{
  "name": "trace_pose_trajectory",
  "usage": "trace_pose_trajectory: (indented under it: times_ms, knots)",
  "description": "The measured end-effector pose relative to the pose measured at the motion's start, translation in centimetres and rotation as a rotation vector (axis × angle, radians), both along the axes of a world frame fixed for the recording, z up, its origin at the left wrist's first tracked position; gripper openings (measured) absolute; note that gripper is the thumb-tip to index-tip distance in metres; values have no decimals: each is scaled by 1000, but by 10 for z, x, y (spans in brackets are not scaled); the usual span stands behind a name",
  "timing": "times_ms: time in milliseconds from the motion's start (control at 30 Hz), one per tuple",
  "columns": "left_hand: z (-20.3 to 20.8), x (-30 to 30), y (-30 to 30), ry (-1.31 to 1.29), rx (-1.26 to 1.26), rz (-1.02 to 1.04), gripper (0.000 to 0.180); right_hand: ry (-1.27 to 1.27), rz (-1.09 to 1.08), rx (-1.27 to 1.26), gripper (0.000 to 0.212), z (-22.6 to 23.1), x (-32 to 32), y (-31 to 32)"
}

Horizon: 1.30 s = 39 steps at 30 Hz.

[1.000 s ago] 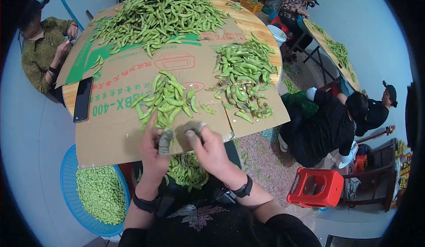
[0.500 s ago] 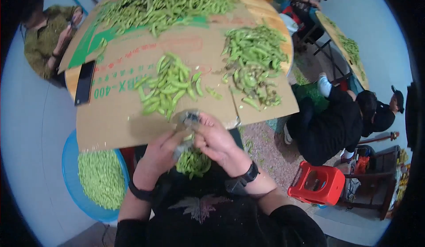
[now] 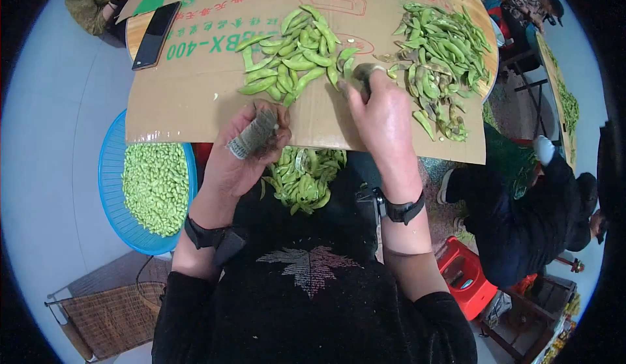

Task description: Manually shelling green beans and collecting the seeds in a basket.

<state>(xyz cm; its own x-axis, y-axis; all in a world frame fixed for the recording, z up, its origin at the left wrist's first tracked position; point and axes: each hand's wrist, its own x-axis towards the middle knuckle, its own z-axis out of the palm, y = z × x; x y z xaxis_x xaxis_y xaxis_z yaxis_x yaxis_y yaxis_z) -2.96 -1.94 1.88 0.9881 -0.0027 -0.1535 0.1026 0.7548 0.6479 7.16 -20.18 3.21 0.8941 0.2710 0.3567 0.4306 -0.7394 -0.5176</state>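
Observation:
My left hand (image 3: 251,142) hovers at the near edge of the cardboard sheet (image 3: 189,106), fingers curled in. Grey wrapping covers one of its fingers, and what the curled fingers hold is hidden. Farther forward, my right hand (image 3: 385,113) reaches over the cardboard. Its thumb and forefinger pinch the lower end of a green bean pod (image 3: 347,63) at the right side of a small pile of pods (image 3: 300,58). Below the cardboard's edge, in front of my body, lies a heap of green pods (image 3: 305,178).
Another pod heap (image 3: 447,51), partly browned, lies at the right. A black phone (image 3: 156,37) rests at the left. Shelled beans (image 3: 153,185) fill a blue basket (image 3: 111,191) beside me. A red stool (image 3: 466,279) and a bent-over person (image 3: 515,214) are on the right.
My hands, together before, have parted. The right one has moved forward and right to the loose pod; the left stays nearer. The view has shifted, bringing the bean basket more fully into sight.

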Motion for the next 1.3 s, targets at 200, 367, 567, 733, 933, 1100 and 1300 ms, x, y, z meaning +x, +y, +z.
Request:
trace_pose_trajectory:
  times_ms: [200, 367, 567, 733, 933, 1100, 1300]
  knots:
    - [-10, 1, -16, 23, 124, -84, 13, 27, -40, -253, 17, -15, 15, 7]
    - [-2, 15, -36, 60, 378, -70, 17, 15, -26, -160, 16, -15, 19, 3]
    - [-1, 24, -46, 11, 476, -47, 17, 24, -9, -233, 16, -13, 25, 6]
    - [-2, 36, -54, 50, 175, 48, 24, 268, 186, 389, 15, -9, 6, -15]
    - [-15, 32, -43, -7, 152, 116, 15, 1014, 460, 776, 18, 7, -22, -18]
    - [-14, 27, -38, -49, 204, 158, 12, 1203, 487, 867, 18, 10, -24, -13]
    - [-12, 22, -40, -25, 291, 191, 12, 834, 406, 660, 15, -7, -35, 0]
